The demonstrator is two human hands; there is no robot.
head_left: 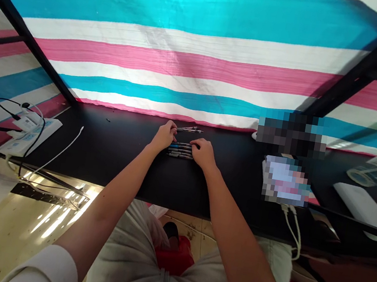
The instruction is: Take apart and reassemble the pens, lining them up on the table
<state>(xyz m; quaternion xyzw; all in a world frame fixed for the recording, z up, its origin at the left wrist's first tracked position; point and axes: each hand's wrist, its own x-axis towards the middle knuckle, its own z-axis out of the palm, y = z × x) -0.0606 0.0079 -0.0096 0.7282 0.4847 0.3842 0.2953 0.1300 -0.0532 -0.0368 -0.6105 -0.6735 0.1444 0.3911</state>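
Several pens lie side by side in a row on the black table, one with a blue part near the top of the row. Behind them, a few more pens lie close together. My left hand is at the left ends of the pens, its fingers bent together between the two groups; what they hold, if anything, is too small to tell. At the right ends of the row, my right hand has its thumb and fingers closed on a pen end.
On the left, a white power strip with plugs and a white cable rests on the table. To the right are a blurred-out device with cables, a white box and a clear jar. A striped sheet hangs behind.
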